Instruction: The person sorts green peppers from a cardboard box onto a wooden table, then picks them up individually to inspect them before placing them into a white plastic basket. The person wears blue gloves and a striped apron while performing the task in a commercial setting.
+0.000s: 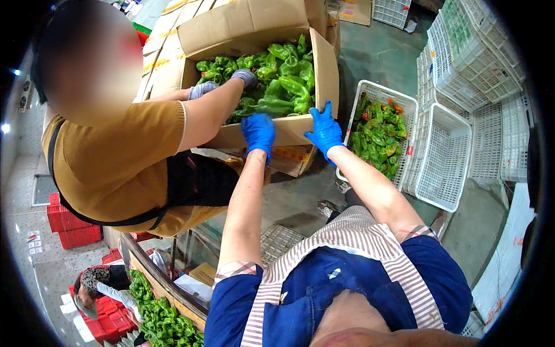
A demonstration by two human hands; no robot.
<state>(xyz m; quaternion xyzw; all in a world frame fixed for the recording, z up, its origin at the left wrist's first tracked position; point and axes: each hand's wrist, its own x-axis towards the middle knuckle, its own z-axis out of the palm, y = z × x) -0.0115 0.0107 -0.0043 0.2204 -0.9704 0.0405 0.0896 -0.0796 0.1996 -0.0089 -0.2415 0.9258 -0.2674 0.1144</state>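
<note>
My right hand [325, 130], in a blue glove, grips the near right corner of a cardboard box [325, 72] full of green peppers [292, 87]. My blue-gloved left hand [258, 133] is at the box's near rim beside the peppers; its fingers are smeared, so their hold is unclear. To the left, a co-worker [115, 162] in a mustard top and dark apron has both grey-gloved hands [243, 78] among the peppers in the box.
A white crate [411, 118] of peppers, some red, stands to the right beside an empty crate [445, 156] and stacked crates [462, 52]. At lower left, another person [110, 277] is beside more peppers [159, 312] and red crates [72, 222]. Cardboard boxes [162, 46] lie behind.
</note>
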